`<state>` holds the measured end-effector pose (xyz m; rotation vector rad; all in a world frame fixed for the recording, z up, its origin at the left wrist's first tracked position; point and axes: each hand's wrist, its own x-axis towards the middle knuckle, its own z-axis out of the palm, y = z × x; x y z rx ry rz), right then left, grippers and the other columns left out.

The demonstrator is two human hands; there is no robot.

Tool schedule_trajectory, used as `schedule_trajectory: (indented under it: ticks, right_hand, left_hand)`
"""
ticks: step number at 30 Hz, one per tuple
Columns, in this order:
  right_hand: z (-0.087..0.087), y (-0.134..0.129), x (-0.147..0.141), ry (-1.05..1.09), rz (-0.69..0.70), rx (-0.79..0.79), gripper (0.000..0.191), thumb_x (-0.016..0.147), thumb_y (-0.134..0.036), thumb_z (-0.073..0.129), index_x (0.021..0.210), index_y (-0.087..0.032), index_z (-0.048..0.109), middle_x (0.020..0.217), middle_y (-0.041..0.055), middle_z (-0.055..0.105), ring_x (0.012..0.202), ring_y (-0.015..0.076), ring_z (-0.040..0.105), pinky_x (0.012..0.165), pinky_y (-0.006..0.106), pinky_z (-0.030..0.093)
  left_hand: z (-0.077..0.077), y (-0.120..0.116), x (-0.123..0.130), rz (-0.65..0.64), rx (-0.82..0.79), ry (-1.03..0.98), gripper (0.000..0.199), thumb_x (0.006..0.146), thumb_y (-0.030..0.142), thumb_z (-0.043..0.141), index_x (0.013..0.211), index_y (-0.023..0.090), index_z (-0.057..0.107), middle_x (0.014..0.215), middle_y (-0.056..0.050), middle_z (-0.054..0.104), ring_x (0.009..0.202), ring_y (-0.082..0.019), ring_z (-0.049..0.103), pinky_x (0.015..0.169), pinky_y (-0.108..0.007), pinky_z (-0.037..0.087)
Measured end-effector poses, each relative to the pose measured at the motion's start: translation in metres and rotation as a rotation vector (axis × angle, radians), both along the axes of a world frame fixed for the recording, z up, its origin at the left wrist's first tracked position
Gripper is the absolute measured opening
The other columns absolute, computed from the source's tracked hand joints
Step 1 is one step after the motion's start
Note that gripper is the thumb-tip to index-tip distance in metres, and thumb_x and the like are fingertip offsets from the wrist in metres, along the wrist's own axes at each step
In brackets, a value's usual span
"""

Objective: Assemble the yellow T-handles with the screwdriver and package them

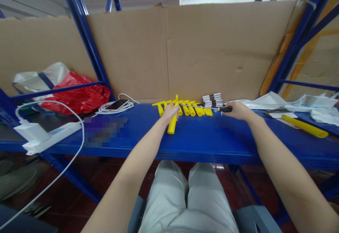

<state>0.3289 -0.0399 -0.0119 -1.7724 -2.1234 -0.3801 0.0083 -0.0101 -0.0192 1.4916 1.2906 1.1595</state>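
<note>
Left hand (171, 112) grasps yellow handle (172, 124); right hand (237, 110) grips screwdriver (225, 109).
Handle above blue shelf (203, 137), before row of yellow pieces (191, 110); shaft reaches toward it. No lettering legible.

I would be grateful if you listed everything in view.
T-shaped piece: one, yellow, left hand
Screwdriver: one, black-handled, right hand
Row pieces: several, yellow, mid-bench
Small sticks: several, white-brown, behind row
Tube: one, yellow, bench right
Phone: one, dark, amid coiled cable
Power strip: one, white, far left
Red bag: one, red, far left
Cardboard: several sheets, brown, behind
Bench: one, blue, centre
Trousers: one pair, grey, below
Hands: two, bare, above bench
</note>
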Motion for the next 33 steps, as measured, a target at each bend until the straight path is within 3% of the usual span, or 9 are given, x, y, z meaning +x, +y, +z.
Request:
schedule_trajectory:
  ticks: [10,16,24,28,33]
  right_hand:
    - [0.002,-0.001,-0.004,-0.001,0.035,-0.087,0.015,0.067,-0.033,0.065,0.077,-0.021,0.069,0.074,0.003,0.07,0.07,0.0212,0.063,0.061,0.028,0.042]
    - [0.004,-0.005,-0.017,0.05,0.158,-0.281,0.018,0.065,-0.034,0.068,0.077,-0.022,0.071,0.071,0.0002,0.069,0.069,0.0207,0.063,0.063,0.029,0.044]
    - [-0.005,-0.003,-0.036,0.184,0.23,-0.434,0.03,0.062,-0.04,0.075,0.083,-0.019,0.074,0.086,0.0058,0.073,0.082,0.0251,0.066,0.074,0.032,0.049]
    - [-0.007,-0.004,-0.046,0.297,0.284,-0.398,0.031,0.066,-0.042,0.075,0.087,-0.019,0.074,0.092,0.0077,0.073,0.088,0.0241,0.067,0.081,0.033,0.051]
    - [-0.013,-0.001,-0.069,0.443,0.374,-0.171,0.031,0.078,-0.041,0.065,0.097,-0.017,0.069,0.094,0.0088,0.073,0.087,0.0214,0.067,0.082,0.036,0.052]
  left_hand:
    - [0.002,-0.003,0.001,-0.006,0.008,-0.015,0.013,0.08,0.009,0.049,0.09,0.017,0.052,0.049,0.008,0.044,0.035,-0.009,0.044,0.041,-0.02,0.039]
    - [0.003,-0.008,0.003,-0.068,-0.001,-0.003,0.013,0.077,0.007,0.048,0.086,0.018,0.05,0.049,0.008,0.045,0.034,-0.007,0.043,0.041,-0.018,0.038]
    - [0.006,-0.02,0.013,-0.178,-0.049,0.031,0.012,0.079,0.007,0.045,0.079,0.019,0.045,0.047,0.008,0.045,0.034,-0.009,0.043,0.038,-0.019,0.036]
    - [0.004,-0.026,0.023,-0.253,-0.082,0.013,0.014,0.08,0.007,0.046,0.075,0.02,0.043,0.047,0.007,0.046,0.034,-0.008,0.042,0.038,-0.019,0.035]
    - [0.001,-0.032,0.036,-0.325,-0.133,-0.015,0.017,0.08,0.007,0.047,0.068,0.019,0.042,0.046,0.007,0.045,0.035,-0.008,0.043,0.037,-0.019,0.037]
